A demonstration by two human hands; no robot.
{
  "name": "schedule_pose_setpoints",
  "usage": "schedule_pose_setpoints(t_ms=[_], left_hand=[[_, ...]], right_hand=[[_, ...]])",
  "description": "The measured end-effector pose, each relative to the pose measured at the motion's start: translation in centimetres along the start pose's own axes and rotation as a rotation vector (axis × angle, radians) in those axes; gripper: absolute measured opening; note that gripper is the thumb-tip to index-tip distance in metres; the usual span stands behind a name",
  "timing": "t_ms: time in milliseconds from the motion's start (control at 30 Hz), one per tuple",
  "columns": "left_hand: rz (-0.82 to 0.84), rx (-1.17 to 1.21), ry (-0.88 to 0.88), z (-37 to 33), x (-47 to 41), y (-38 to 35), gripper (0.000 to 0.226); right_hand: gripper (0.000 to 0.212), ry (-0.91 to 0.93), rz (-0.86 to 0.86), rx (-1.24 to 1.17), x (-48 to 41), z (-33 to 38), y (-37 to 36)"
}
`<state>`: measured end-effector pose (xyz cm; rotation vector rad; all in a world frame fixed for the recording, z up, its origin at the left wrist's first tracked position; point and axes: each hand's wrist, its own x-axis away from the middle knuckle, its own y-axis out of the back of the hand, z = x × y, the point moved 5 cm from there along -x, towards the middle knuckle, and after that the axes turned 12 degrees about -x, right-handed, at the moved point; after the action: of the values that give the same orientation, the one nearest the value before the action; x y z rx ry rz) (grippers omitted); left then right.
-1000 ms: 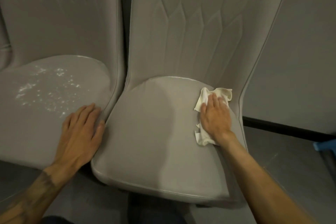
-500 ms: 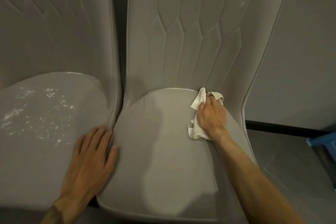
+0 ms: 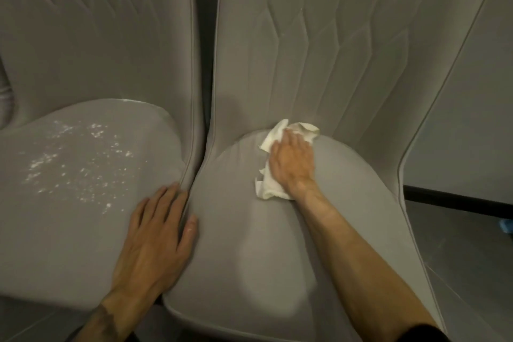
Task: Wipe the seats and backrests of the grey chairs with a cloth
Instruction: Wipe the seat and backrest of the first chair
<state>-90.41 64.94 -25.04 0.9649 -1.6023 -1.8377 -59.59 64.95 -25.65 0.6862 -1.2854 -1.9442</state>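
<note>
Left grey chair seat [image 3: 69,175]: white powdery specks [image 3: 77,158] scattered over it, not yet wiped; its backrest [image 3: 111,22] looks plain. Left hand [image 3: 155,241] lies palm down across the gap between the seats, fingers on the left seat edge, thumb on the right seat; grip flat, holding nothing, probably just bracing. Right grey chair seat [image 3: 249,258] looks free of specks at the front. White cloth [image 3: 268,189] sits at the back of this seat, its top edge bunched into the crease where seat meets backrest. Right hand [image 3: 291,166] presses on the cloth, fingers laid flat over it and pointing at the crease; grip reads as a flat press, not a pinch. To do the step well: keep the palm weight even, run the cloth along the crease so dust doesn't stay packed there, then go up the right backrest [image 3: 333,50], whose stitched grooves and faint white marks near the top need passes along the seams. Bunched cloth covers little; spreading it would help. Further right: grey wall [image 3: 472,119], dark skirting [image 3: 458,200], floor [image 3: 458,253], a blue object [image 3: 506,226] at the frame edge. Nothing blocks the wipe.
</note>
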Motion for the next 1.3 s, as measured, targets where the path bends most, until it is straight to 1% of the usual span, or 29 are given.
schedule_pose_setpoints(t_ms=[33, 67, 100, 233, 300, 367, 433, 467, 500, 533, 633, 700, 767, 833, 900, 967, 1033, 1067, 1133, 1233, 1300], left_hand=[[-0.001, -0.001, 0.003, 0.0, 0.0, 0.1, 0.064], [0.004, -0.004, 0.004, 0.0, 0.1, 0.1, 0.064], [0.011, -0.005, 0.005, 0.1, 0.1, 0.0, 0.064], [0.026, -0.007, 0.002, -0.1, 0.1, 0.2, 0.064], [0.036, -0.001, 0.007, -0.1, 0.1, 0.1, 0.065], [0.034, 0.003, 0.012, 0.1, 0.1, 0.0, 0.065], [0.033, -0.002, 0.005, 0.1, 0.1, -0.1, 0.065], [0.031, -0.005, 0.003, 0.1, 0.2, -0.2, 0.064], [0.027, -0.009, 0.003, 0.2, 0.2, -0.2, 0.063], [0.024, -0.011, 0.001, 0.2, 0.2, -0.3, 0.063], [0.021, -0.017, 0.003, 0.2, 0.1, -0.3, 0.063], [0.034, -0.009, 0.014, 0.1, 0.1, -0.5, 0.063], [0.037, 0.002, 0.021, 0.3, 0.0, -0.6, 0.062], [0.037, 0.005, 0.016, 0.3, 0.0, -0.7, 0.062], [0.047, 0.001, 0.012, 0.5, 0.1, -0.8, 0.062], [0.051, -0.005, 0.012, 0.4, 0.1, -0.7, 0.063], [0.062, -0.007, 0.016, 0.3, 0.1, -0.6, 0.063], [0.066, -0.005, 0.024, 0.3, 0.0, -0.6, 0.063], [0.07, -0.004, 0.031, 0.4, 0.0, -0.5, 0.063], [0.076, 0.003, 0.03, 0.5, 0.1, -0.6, 0.064], [0.075, 0.006, 0.022, 0.5, 0.2, -0.7, 0.064]], right_hand=[[0.053, 0.071, 0.026, -0.026, -0.1, 0.8, -0.1], [0.052, 0.104, 0.04, -0.048, -0.2, 0.6, 0.1], [0.05, 0.093, 0.036, -0.055, -0.1, -0.6, 0.8], [0.042, -0.101, -0.11, -0.033, 1.0, -6.5, 3.5], [0.044, -0.148, -0.085, 0.031, 0.7, -4.6, 2.9], [0.046, -0.093, -0.035, 0.048, -0.1, -0.6, 0.9], [0.044, 0.061, 0.012, -0.003, -0.2, 2.3, -0.4], [0.043, 0.139, 0.035, -0.009, -0.2, 2.7, -0.6], [0.042, 0.167, 0.052, -0.021, -0.3, 2.2, -0.4], [0.043, 0.149, 0.046, -0.045, -0.4, 0.9, 0.1], [0.042, 0.029, -0.061, -0.049, -0.2, -2.7, 1.8], [0.044, -0.014, -0.072, -0.004, -0.2, -1.1, 1.3], [0.045, 0.014, -0.025, -0.014, -0.2, 2.9, -0.6], [0.042, 0.132, 0.008, -0.053, 0.4, 5.6, -1.8], [0.043, 0.222, 0.057, -0.065, 0.5, 4.7, -1.4], [0.046, 0.199, 0.054, -0.052, -0.2, 1.2, 0.2], [0.045, 0.1, -0.009, -0.062, -0.9, -1.7, 1.7], [0.044, 0.069, -0.031, -0.055, -1.0, -1.5, 1.7], [0.041, 0.079, -0.031, -0.064, -0.7, 2.3, 0.3], [0.039, 0.229, 0.061, -0.097, 1.4, 7.3, -2.3], [0.041, 0.307, 0.116, -0.114, 1.8, 6.4, -2.0]])
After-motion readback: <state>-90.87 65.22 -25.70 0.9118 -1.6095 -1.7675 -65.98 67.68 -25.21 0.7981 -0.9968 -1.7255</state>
